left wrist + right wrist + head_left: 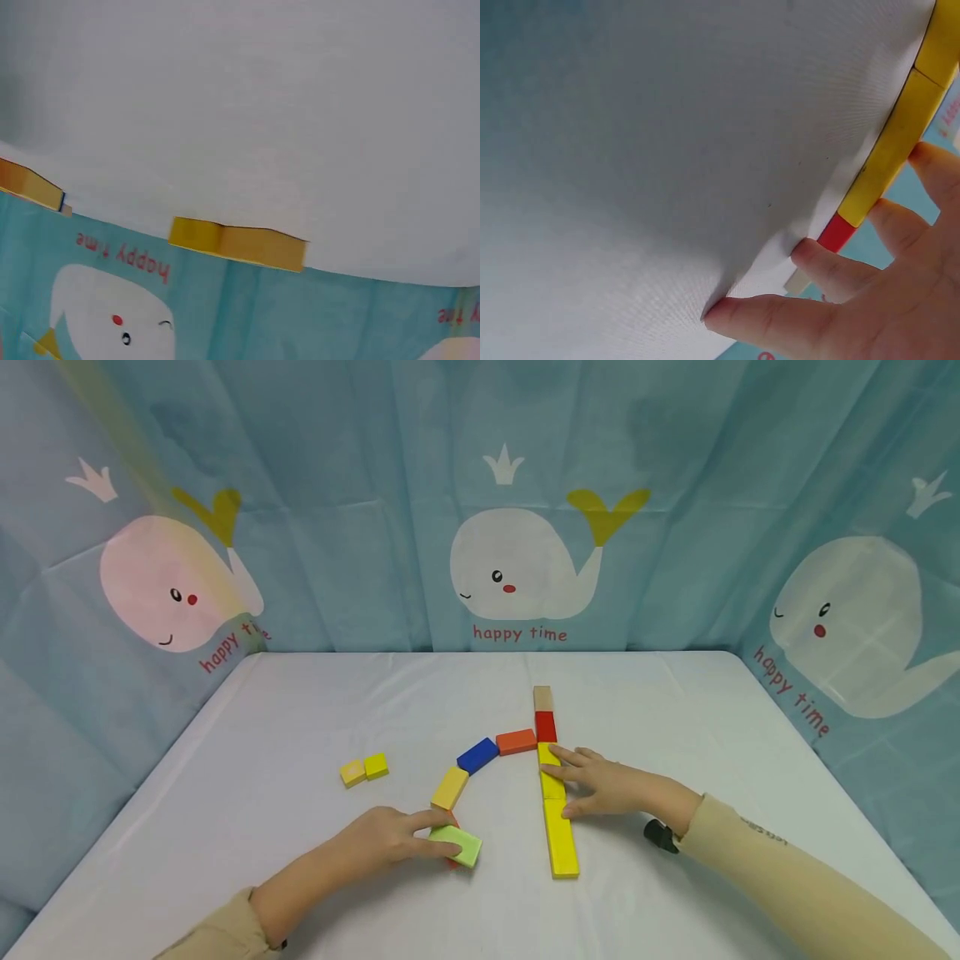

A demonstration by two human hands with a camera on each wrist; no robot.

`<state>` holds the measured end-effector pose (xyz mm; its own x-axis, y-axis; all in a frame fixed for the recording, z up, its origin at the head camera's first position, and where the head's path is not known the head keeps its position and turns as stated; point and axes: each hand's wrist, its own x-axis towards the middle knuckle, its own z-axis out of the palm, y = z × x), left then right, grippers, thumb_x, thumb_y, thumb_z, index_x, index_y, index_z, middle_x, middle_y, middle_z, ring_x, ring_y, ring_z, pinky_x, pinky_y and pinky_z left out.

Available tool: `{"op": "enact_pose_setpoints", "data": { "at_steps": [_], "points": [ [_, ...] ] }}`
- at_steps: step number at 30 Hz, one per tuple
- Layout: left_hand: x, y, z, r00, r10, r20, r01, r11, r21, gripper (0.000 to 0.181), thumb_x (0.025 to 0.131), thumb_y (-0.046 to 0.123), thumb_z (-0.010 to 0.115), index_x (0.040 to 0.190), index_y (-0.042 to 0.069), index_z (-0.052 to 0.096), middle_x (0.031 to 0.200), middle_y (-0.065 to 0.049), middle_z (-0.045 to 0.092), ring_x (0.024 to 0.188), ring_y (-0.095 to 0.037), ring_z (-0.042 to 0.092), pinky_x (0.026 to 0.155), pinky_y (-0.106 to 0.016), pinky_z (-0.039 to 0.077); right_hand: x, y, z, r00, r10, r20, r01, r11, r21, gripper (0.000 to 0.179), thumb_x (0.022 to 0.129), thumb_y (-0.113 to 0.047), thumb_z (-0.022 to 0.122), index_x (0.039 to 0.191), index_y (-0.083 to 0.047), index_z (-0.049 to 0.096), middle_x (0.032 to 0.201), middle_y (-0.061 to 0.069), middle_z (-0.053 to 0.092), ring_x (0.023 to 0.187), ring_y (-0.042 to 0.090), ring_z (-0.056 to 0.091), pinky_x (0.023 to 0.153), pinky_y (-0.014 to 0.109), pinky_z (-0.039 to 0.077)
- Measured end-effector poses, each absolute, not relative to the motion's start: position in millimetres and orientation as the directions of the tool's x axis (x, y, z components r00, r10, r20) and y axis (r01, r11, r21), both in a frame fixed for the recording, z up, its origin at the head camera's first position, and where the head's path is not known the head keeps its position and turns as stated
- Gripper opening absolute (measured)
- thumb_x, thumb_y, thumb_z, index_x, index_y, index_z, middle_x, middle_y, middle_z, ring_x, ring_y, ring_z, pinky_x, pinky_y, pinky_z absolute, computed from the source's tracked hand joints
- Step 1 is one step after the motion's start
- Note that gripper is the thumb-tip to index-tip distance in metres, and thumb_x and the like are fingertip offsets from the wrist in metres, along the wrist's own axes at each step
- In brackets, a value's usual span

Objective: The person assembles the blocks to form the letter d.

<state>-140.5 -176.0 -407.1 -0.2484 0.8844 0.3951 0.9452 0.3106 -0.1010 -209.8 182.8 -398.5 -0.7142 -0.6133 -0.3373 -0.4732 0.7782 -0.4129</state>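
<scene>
Between thumb and fingers, my left hand [378,842] pinches a light green block [467,845]. Under it, a red-orange block [452,862] is mostly hidden. From there a curve of blocks runs up to the right: a pale yellow block [450,788], a blue block [477,756] and an orange block [516,742]. A straight row holds a plain wood block [542,697], a red block [545,727] and two long yellow blocks, the nearer yellow block [562,843] lying toward me. With fingers spread, my right hand [600,782] touches the farther yellow block [892,142].
Left of the curve, two small yellow blocks [377,766] lie side by side on the white tabletop [285,718]. A black object [660,836] shows beneath the right wrist. Blue whale-print curtain [360,568] encloses the back and sides.
</scene>
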Motion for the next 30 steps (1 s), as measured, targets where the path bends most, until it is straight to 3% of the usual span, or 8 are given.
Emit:
{"op": "enact_pose_setpoints", "data": {
  "at_steps": [5,8,14,23,30],
  "points": [
    [-134.3,-157.3,-405.8,-0.235,0.916,0.325,0.957,0.276,-0.089,0.058,0.072,0.003,0.081,0.12,0.032,0.069,0.116,0.005,0.062,0.047,-0.002,0.026,0.053,-0.005,0.022,-210.5,182.8,-398.4,-0.717,-0.609,-0.339,-0.47,0.782,-0.411,0.074,0.087,-0.046,0.068,0.15,-0.02,0.039,0.162,0.008,0.015,0.142,0.046,0.016,0.101,0.067,0.029],
    [-130.9,-144.6,-406.8,-0.217,0.925,0.313,0.966,0.25,-0.068,0.052,0.076,0.004,0.08,0.119,0.031,0.07,0.115,0.004,0.063,0.049,0.0,0.036,0.054,-0.004,0.024,-211.2,183.4,-398.6,-0.722,-0.604,-0.338,-0.467,0.786,-0.406,0.074,0.087,-0.046,0.069,0.15,-0.02,0.04,0.162,0.007,0.015,0.142,0.046,0.016,0.101,0.067,0.029],
    [-128.8,-129.7,-409.4,-0.264,0.94,0.216,0.962,0.272,-0.008,0.036,0.089,0.019,0.073,0.122,0.029,0.069,0.115,0.003,0.065,0.058,0.002,0.048,0.06,-0.001,0.031,-211.7,183.3,-399.9,-0.721,-0.605,-0.336,-0.47,0.785,-0.404,0.075,0.086,-0.047,0.068,0.15,-0.019,0.04,0.161,0.008,0.015,0.142,0.046,0.017,0.101,0.068,0.029],
    [-129.5,-127.9,-413.6,-0.33,0.931,0.16,0.943,0.333,0.004,0.031,0.091,0.029,0.07,0.122,0.031,0.069,0.11,0.006,0.065,0.053,0.002,0.039,0.057,0.0,0.029,-210.2,180.7,-398.9,-0.723,-0.603,-0.338,-0.467,0.787,-0.403,0.074,0.086,-0.047,0.069,0.15,-0.02,0.04,0.161,0.008,0.016,0.142,0.046,0.017,0.101,0.068,0.029],
    [-129.5,-127.1,-413.7,-0.327,0.934,0.147,0.945,0.327,0.023,0.034,0.09,0.03,0.071,0.124,0.03,0.069,0.11,0.005,0.065,0.052,0.003,0.035,0.058,0.0,0.03,-210.3,182.1,-399.6,-0.72,-0.604,-0.342,-0.467,0.786,-0.405,0.074,0.087,-0.048,0.068,0.15,-0.022,0.039,0.162,0.007,0.015,0.142,0.046,0.016,0.101,0.068,0.028]
  ]
}}
